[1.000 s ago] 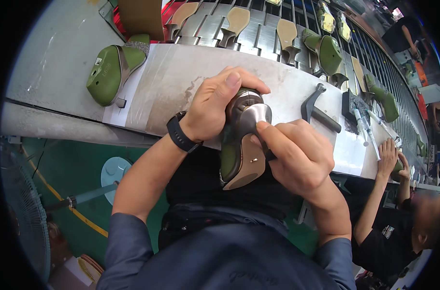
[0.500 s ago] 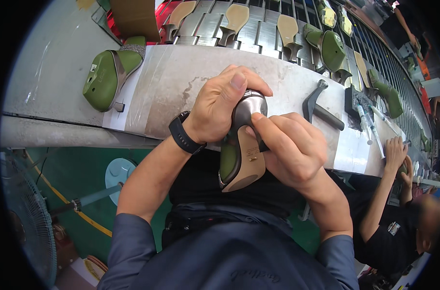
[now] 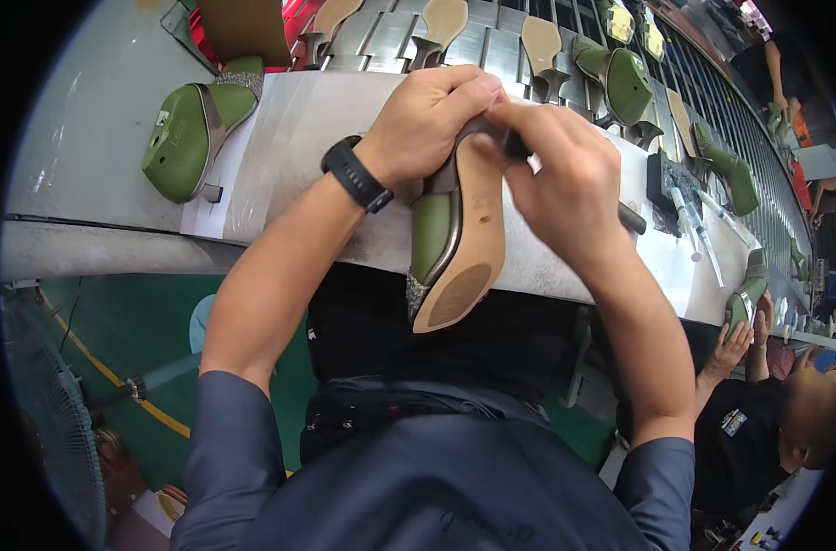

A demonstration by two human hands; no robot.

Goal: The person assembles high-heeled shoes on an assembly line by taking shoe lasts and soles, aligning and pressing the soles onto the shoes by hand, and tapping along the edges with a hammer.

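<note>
Both hands point(image 3: 427, 124) point(image 3: 565, 170) clasp the upturned shoe point(image 3: 459, 239), seemingly its heel end

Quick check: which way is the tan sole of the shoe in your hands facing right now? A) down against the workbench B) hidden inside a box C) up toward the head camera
C: the shoe, gripped by left hand and right hand, shows its tan sole to the camera.

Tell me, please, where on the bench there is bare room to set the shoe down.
Bare sheet lies on the workbench between the green shoe on its last at the left and the left hand. The grey surface further left is bare too. To the right of the right hand, past the held shoe, tools and syringes crowd it.
</note>
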